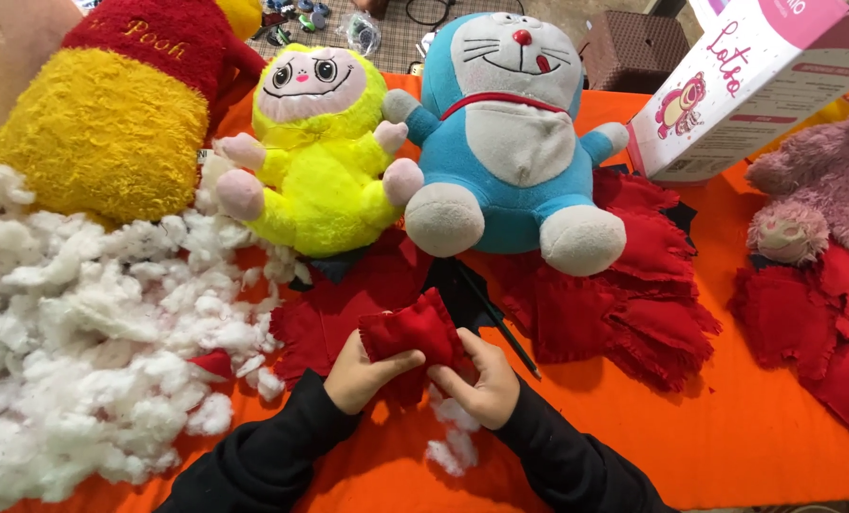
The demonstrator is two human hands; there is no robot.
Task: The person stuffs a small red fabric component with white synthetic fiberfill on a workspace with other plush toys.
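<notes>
Tilting up-right: red felt pouch

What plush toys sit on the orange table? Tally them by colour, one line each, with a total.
Yellow and red: 1, the big plush
Neon yellow: 1, the plush with a pink face
Blue and white: 1, the cat plush
Pink: 1, the plush at the right edge
Total: 4

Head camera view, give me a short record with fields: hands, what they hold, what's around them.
left hand: grips the red fabric pouch
right hand: pinches the pouch's lower edge
stuffing: white fibre pile at left, small tuft under the hands
toys: yellow plush, blue cat plush
surface: orange table cover
scraps: red fabric pieces
</notes>
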